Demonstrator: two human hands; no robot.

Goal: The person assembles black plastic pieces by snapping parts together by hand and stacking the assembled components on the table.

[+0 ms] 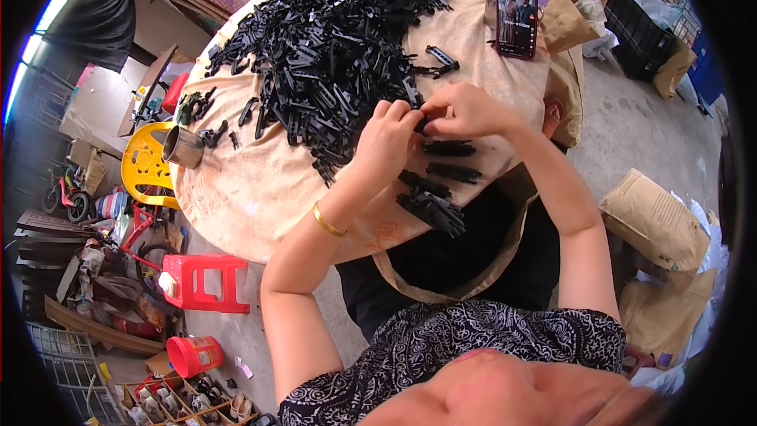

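Note:
A large heap of slim black plastic pieces [331,55] covers much of the round, cloth-covered table [252,189]. At the heap's near right edge my left hand [383,142] and my right hand [467,117] meet, fingertips pinched together. Between them is a small black plastic piece [421,125], mostly hidden by the fingers. Just below my hands, neat black bundles [454,173] lie in a row, with a thicker stack [434,211] nearest the table's edge. A few loose black pieces [441,56] rest beyond my right hand.
A phone [516,16] stands upright at the far right of the table. On the left edge sits a metal cup [184,147]. An opened paper sack [441,297] hangs at the near edge. Around the table are a red stool [206,282], yellow chair [146,164] and filled paper sacks [656,217].

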